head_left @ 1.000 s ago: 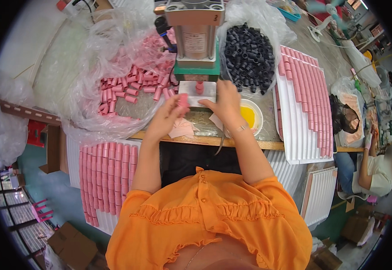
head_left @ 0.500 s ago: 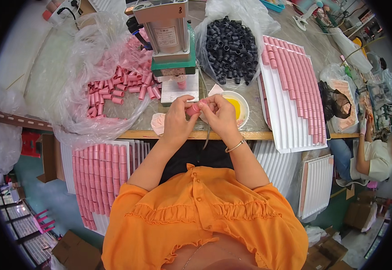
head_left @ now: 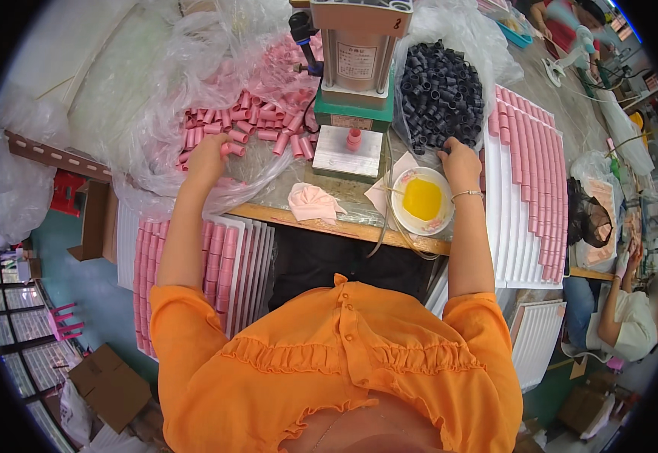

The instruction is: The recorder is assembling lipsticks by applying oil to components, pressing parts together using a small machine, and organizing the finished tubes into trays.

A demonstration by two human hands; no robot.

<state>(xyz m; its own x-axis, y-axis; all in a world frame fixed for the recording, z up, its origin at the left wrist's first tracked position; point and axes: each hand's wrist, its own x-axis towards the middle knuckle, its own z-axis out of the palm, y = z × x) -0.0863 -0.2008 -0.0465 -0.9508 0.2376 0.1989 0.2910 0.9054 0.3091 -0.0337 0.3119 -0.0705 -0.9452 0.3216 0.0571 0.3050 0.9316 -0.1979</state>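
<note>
My left hand (head_left: 208,158) is at the near edge of a loose heap of pink tubes (head_left: 268,113), with its thumb and fingers closed on one short pink tube (head_left: 234,149). On the other side, my right hand (head_left: 461,162) reaches the near end of a clear bag of black plastic fittings (head_left: 442,94). A small black fitting (head_left: 443,152) shows at its pinched fingertips, mostly hidden. Between the hands stands a bench press (head_left: 355,64) with a green body. A pink piece (head_left: 354,139) sits upright over its metal base block (head_left: 336,157).
A bowl of yellow liquid (head_left: 422,201) stands beside my right wrist. A crumpled pale cloth (head_left: 315,204) lies at the table edge. White ridged trays hold rows of pink tubes at right (head_left: 529,166) and lower left (head_left: 219,264). A co-worker (head_left: 631,317) sits at far right.
My hands were together in front of the press around a pink tube. They have spread apart, the left to the pink heap and the right to the black fittings. The whole view has shifted.
</note>
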